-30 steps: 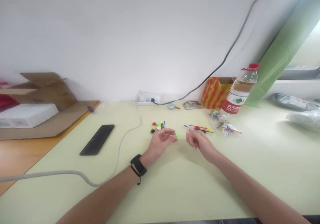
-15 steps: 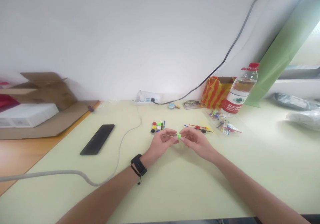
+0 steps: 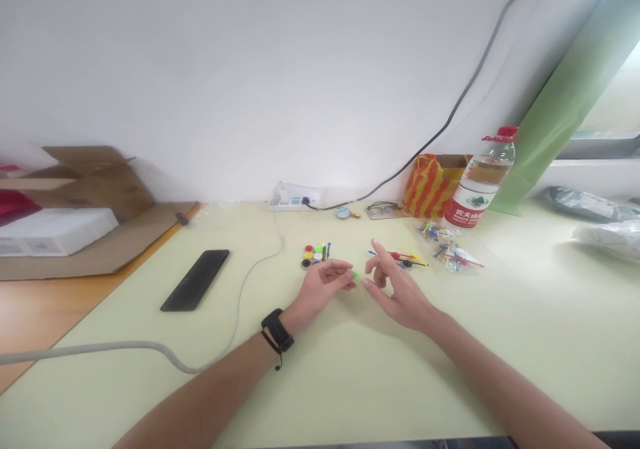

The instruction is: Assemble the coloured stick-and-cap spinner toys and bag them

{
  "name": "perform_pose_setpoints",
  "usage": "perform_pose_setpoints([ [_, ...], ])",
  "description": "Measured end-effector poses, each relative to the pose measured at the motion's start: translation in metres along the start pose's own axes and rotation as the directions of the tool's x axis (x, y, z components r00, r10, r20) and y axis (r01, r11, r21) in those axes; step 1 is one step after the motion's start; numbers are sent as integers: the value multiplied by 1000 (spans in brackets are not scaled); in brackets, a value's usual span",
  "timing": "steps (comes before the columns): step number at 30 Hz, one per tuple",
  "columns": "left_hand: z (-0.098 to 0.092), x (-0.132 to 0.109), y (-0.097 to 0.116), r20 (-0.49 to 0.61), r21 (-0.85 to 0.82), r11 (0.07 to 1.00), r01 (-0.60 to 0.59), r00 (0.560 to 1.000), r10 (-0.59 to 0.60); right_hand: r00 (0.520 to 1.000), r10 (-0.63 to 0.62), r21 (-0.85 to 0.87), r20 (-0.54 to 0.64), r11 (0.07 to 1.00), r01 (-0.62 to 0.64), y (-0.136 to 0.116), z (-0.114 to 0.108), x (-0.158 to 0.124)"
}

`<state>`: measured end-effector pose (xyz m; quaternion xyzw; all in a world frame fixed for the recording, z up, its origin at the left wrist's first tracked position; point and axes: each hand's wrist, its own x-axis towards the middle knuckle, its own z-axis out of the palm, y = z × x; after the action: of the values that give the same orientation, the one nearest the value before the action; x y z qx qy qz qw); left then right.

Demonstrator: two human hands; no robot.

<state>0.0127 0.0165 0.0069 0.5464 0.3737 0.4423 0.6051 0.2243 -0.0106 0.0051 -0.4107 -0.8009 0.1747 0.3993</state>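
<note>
My left hand (image 3: 327, 283) pinches a small bright green plastic piece (image 3: 356, 274) between thumb and fingertips; most of it is hidden. Just right of it, my right hand (image 3: 394, 287) is open, index finger raised and thumb apart, holding nothing. Beyond my left hand lie small round pieces in several colours, among them a red disc (image 3: 309, 249) and a black disc (image 3: 306, 263), beside a blue arrow-tipped stick (image 3: 329, 250). Behind my right hand are a red arrow-tipped stick (image 3: 406, 256) and a black one (image 3: 419, 263), partly covered by the fingers.
Clear bags of small coloured parts (image 3: 457, 257) lie near a large water bottle (image 3: 479, 182) and a striped bag (image 3: 431, 185). A black phone (image 3: 196, 280) and a white cable (image 3: 240, 295) are on the left. A power strip (image 3: 295, 197) sits by the wall.
My right hand has let go of the green piece and drawn slightly right, its fingers opening. My left hand keeps holding the piece in about the same place.
</note>
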Motion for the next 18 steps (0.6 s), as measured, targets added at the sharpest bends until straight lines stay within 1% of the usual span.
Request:
perform_pose_setpoints([
  [2, 0, 1, -1, -4, -10, 1000, -6, 1000, 6, 1000, 27, -52, 12, 998, -27, 1, 0, 1],
  [4, -1, 1, -2, -18, -20, 1000, -6, 1000, 6, 992, 130, -85, 5, 988, -129, 3, -1, 3],
  [6, -1, 1, -3, -27, -21, 1000, -2, 1000, 2, 980, 198, -55, -21, 979, -199, 4, -2, 6],
  [7, 0, 1, -3, -28, -20, 1000, -1, 1000, 0, 980, 197, -19, -32, 980, -198, 5, -2, 7],
  [10, 0, 0, -1, -20, -22, 1000, -2, 1000, 2, 993, 113, 93, -29, 990, -109, 3, -3, 8],
  [12, 0, 0, -1, -14, -24, 1000, -2, 1000, 1, 996, 82, 122, -30, 990, -78, 1, -3, 7],
  [13, 0, 0, 0, -11, -22, 1000, 3, 1000, -3, 997, 67, 105, -27, 992, -64, 1, -2, 6],
  [16, -1, -1, 1, 4, -14, 999, 31, 1000, -31, 1000, 1, -22, -5, 1000, -1, 2, 0, 2],
  [18, 0, -1, 2, 8, -15, 999, 39, 999, -39, 998, -58, -67, -33, 996, 56, 4, 2, -1],
])
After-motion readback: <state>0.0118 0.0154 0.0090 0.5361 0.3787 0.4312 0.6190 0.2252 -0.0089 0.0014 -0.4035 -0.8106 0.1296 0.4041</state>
